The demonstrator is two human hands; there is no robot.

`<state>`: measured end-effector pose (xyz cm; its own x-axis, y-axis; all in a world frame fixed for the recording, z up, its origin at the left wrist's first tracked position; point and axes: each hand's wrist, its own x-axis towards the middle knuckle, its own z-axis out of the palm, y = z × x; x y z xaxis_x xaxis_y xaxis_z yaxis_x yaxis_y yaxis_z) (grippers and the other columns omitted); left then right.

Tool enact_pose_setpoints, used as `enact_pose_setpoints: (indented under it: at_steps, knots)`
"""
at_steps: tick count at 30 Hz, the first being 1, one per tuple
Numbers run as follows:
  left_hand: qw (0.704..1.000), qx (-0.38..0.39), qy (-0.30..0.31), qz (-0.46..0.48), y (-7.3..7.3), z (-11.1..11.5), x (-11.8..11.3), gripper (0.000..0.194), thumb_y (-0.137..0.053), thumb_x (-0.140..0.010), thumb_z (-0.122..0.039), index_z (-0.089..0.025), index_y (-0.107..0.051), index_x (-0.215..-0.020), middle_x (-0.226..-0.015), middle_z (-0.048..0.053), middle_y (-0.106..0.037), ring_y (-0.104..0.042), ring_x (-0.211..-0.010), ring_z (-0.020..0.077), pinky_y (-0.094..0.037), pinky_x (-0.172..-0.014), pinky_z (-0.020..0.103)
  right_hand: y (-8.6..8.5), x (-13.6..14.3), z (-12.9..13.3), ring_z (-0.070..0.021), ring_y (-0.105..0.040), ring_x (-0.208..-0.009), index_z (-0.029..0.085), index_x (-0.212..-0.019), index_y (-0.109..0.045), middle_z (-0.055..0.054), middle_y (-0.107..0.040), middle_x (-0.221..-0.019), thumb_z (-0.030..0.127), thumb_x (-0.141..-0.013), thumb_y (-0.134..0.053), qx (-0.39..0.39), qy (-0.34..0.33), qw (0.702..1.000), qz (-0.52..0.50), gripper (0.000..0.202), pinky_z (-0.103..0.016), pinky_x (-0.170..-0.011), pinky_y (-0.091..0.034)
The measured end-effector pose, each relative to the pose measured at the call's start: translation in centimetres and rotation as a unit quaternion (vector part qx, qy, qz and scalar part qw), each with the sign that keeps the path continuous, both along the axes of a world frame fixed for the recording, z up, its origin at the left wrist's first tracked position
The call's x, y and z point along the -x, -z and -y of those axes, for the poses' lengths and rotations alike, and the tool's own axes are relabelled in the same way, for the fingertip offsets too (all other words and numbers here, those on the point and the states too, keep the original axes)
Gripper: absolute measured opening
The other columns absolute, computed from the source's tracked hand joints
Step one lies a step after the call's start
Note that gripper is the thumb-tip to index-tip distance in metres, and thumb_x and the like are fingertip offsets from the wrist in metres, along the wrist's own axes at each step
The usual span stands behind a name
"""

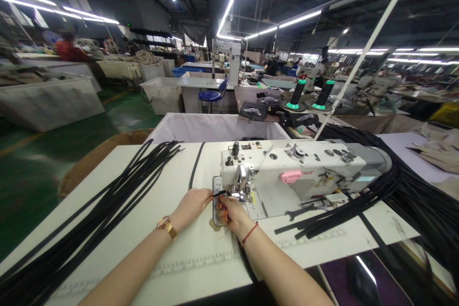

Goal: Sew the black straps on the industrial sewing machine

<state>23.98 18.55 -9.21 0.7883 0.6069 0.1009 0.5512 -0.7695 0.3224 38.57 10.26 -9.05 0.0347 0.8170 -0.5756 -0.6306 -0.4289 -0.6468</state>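
A short end of black strap (219, 193) lies beside the needle area of a white sewing machine (265, 172). My left hand (193, 205) pinches this strap between thumb and fingertips, just left of the presser foot. Close against it, my right hand (233, 215) is closed with its fingers curled. Something small, purple and orange shows among those fingers, too small to name. Under my right wrist another dark strap length (246, 263) runs over the table's front edge. One more black strap (196, 165) lies on the table behind my left hand.
Bundles of black straps lie at left (125, 201) and over the machine's right end (387, 181). A wrench (299, 211) rests by the machine bed. A ruler strip (193, 264) marks the white table (143, 244). Behind stand a white-lined bin (215, 126) and thread cones (297, 94).
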Motion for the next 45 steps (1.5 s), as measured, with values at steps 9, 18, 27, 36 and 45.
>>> enact_pose_setpoints:
  at_steps: [9, 18, 27, 36, 45]
  knots:
    - [0.951, 0.182, -0.099, 0.23, -6.5, 5.4, 4.7, 0.032, -0.041, -0.097, -0.044, -0.019, -0.058, -0.085, -0.073, 0.0, -0.057, -0.054, -0.07, 0.0171, -0.042, -0.065, 0.026, -3.2, 2.9, 5.8, -0.0045, -0.032, -0.043, 0.02, -0.08, -0.05, 0.01, -0.041, -0.055, 0.048, -0.074, -0.071, -0.151, 0.036, 0.98, 0.122, 0.036, -0.018, -0.039, -0.018]
    - [0.897, 0.309, -0.089, 0.303, -13.3, 17.8, 7.0, 0.035, -0.05, -0.093, -0.048, -0.018, -0.058, -0.078, -0.065, -0.003, -0.047, -0.042, -0.061, 0.0129, -0.034, -0.057, 0.024, -11.1, 5.7, 13.0, -0.0105, -0.041, -0.055, 0.018, -0.068, -0.061, 0.004, -0.049, -0.055, 0.044, -0.082, -0.068, -0.316, 0.013, 0.891, 0.325, 0.03, -0.025, -0.055, -0.034]
    - [0.937, 0.256, -0.079, 0.224, -16.2, 21.4, 10.0, 0.035, -0.049, -0.093, -0.047, -0.019, -0.059, -0.075, -0.07, 0.0, -0.057, -0.051, -0.068, 0.0159, -0.039, -0.065, 0.024, -13.7, -1.9, 18.2, -0.0053, -0.028, -0.047, 0.016, -0.066, -0.06, 0.004, -0.054, -0.055, 0.046, -0.083, -0.068, -0.302, 0.151, 0.863, 0.376, 0.035, -0.022, -0.045, -0.018]
    - [0.948, 0.24, -0.097, 0.184, -17.5, 22.2, 12.9, 0.036, -0.049, -0.091, -0.049, -0.02, -0.059, -0.073, -0.069, -0.001, -0.056, -0.049, -0.067, 0.0158, -0.039, -0.064, 0.023, -13.5, -8.3, 19.6, -0.0017, -0.025, -0.039, 0.014, -0.078, -0.06, -0.001, -0.063, -0.053, 0.043, -0.067, -0.082, -0.267, 0.27, 0.879, 0.289, 0.038, -0.017, -0.039, -0.013]
    - [0.947, 0.248, -0.101, 0.177, -18.3, 21.2, 15.8, 0.038, -0.05, -0.09, -0.05, -0.019, -0.059, -0.071, -0.067, -0.002, -0.052, -0.046, -0.064, 0.014, -0.036, -0.059, 0.021, -12.5, -15.1, 20.3, 0.0006, -0.028, -0.035, 0.014, -0.065, -0.064, -0.001, -0.06, -0.047, 0.037, -0.052, -0.09, -0.224, 0.317, 0.881, 0.273, 0.037, -0.014, -0.032, -0.017]
